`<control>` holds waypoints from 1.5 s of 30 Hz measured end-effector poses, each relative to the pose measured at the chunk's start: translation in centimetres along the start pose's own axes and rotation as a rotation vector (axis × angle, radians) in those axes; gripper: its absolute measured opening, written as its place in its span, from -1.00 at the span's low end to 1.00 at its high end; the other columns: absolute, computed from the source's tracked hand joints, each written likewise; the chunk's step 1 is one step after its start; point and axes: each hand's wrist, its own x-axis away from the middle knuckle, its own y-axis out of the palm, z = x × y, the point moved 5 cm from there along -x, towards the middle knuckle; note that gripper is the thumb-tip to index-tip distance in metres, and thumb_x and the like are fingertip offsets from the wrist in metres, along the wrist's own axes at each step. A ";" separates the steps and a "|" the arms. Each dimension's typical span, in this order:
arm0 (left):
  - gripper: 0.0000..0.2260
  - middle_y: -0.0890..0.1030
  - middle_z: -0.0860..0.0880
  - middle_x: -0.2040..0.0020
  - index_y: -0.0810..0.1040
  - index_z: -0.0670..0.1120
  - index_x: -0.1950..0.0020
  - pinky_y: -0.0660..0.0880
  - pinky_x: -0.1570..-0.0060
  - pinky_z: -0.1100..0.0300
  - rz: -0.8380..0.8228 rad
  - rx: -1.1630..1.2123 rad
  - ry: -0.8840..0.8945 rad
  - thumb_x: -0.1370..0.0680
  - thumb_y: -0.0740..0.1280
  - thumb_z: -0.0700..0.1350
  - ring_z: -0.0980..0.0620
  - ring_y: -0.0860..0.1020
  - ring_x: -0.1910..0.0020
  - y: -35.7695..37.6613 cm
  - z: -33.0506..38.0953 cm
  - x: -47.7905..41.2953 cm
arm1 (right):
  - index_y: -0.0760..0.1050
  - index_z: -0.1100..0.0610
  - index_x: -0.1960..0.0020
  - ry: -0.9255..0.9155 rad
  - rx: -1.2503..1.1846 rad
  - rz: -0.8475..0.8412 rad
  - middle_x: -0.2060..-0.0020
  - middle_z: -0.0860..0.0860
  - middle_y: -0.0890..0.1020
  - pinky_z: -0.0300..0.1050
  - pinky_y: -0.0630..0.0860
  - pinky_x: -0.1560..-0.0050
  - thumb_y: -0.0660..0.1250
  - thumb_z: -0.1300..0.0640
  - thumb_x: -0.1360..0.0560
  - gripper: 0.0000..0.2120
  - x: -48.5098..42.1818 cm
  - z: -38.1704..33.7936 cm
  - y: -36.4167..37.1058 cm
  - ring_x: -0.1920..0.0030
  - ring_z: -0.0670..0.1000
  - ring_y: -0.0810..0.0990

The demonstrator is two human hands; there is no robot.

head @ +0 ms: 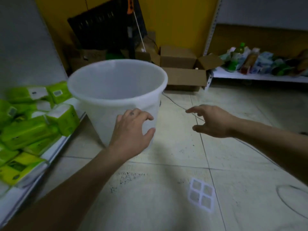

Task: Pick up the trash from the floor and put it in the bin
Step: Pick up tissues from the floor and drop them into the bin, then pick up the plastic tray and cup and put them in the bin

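The translucent white bin [116, 90] stands on the tiled floor [166, 189] at eleven o'clock. The left hand [131, 130] rests spread against its wall; the right hand [211, 121] hovers empty, fingers apart, at two o'clock.

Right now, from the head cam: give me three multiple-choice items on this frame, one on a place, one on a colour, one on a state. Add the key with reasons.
1. Where is the white four-cell tray lying?
A. inside the bin
B. on the floor tiles, nearer the camera than the bin
C. on the left shelf

2. What colour are most packs on the left shelf?
A. green
B. red
C. black

3. What is the right hand holding?
A. the tray
B. a bottle
C. nothing

Key: 1 B, it rests on bare tile well apart from the white bin. 2 A, the tissue packs have green wrappers. 3 C, its fingers are spread in the air; the left hand is at the bin's wall.
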 end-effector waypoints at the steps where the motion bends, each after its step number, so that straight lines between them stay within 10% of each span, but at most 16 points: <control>1: -0.75 0.53 0.10 -0.09 0.52 0.11 -0.12 0.20 -0.10 0.14 -0.045 0.030 -0.017 -0.47 0.34 0.10 0.04 0.43 -0.12 1.3 0.7 0.7 | 0.27 -0.08 -0.44 -0.002 0.016 -0.027 -0.38 0.04 0.41 -0.04 0.46 -0.20 0.40 0.01 -0.48 -0.42 1.3 1.2 1.5 -0.24 0.04 0.48; 15: -0.59 0.52 0.01 -0.18 0.46 0.05 -0.27 0.42 -0.14 0.07 -0.711 0.287 -0.152 -0.44 0.41 0.04 0.00 0.45 -0.15 18.1 6.6 16.0 | 0.30 -0.03 -0.45 0.092 -0.161 -0.392 -0.35 0.03 0.44 -0.11 0.44 -0.17 0.45 -0.09 -0.41 -0.33 17.1 7.3 25.8 -0.24 0.04 0.48; 22: -0.44 0.36 -0.03 -0.35 0.37 0.17 -0.34 0.33 -0.29 0.01 -1.034 0.206 0.110 -0.35 0.35 0.22 -0.07 0.31 -0.30 22.7 10.5 26.6 | 0.39 0.05 -0.38 0.094 -0.161 -0.324 -0.22 0.11 0.52 -0.08 0.48 -0.04 0.41 0.00 -0.43 -0.45 17.9 7.2 29.4 -0.13 0.11 0.53; 34: -0.26 0.34 -0.11 -0.44 0.30 0.07 -0.41 0.25 -0.28 -0.09 -0.888 -0.011 0.220 -0.30 0.38 0.28 -0.16 0.30 -0.36 24.6 10.7 30.3 | 0.08 0.02 -0.53 0.140 -0.030 -0.234 -0.53 0.12 0.14 0.21 0.19 -0.39 0.31 -0.10 -0.49 -0.29 13.6 9.7 30.3 -0.47 0.15 0.21; 45: -0.45 0.26 -0.08 -0.47 0.34 0.10 -0.34 0.10 -0.36 0.00 -0.846 0.037 0.093 -0.40 0.20 0.27 -0.07 0.16 -0.43 22.6 7.5 29.1 | 0.34 0.00 -0.40 0.027 0.087 -0.214 -0.30 0.08 0.47 0.05 0.29 -0.29 0.22 -0.11 -0.50 -0.50 16.6 8.2 31.3 -0.23 0.12 0.44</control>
